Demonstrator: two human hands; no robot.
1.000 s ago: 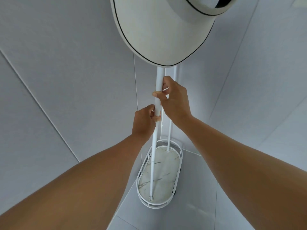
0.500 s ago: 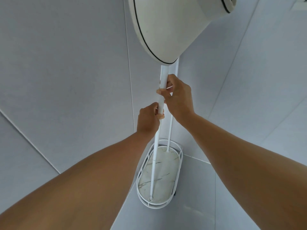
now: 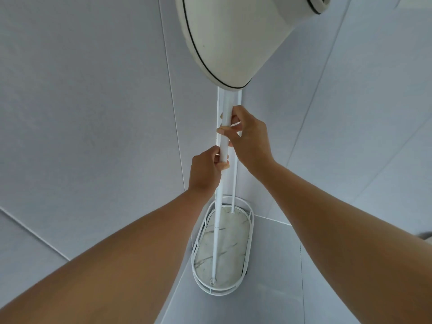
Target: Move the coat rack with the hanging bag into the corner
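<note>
The white coat rack has two thin upright poles, and the nearer pole (image 3: 216, 220) rises from an oval marble-look base (image 3: 224, 249) with a white wire rim. The base stands on the floor right at the meeting of two walls. A cream bag (image 3: 231, 36) with black piping hangs from the top of the rack and hides its upper part. My left hand (image 3: 205, 170) is closed around the nearer pole. My right hand (image 3: 247, 136) grips the same pole just above it.
Pale grey tiled walls (image 3: 81, 113) close in on the left and right and meet behind the rack. Grey floor tiles (image 3: 268, 288) lie in front of the base. A small dark shape (image 3: 426, 236) shows at the right edge.
The bag has swung rightwards and turned edge-on, and the rack sits closer to the wall corner. Both hands keep their grip on the pole.
</note>
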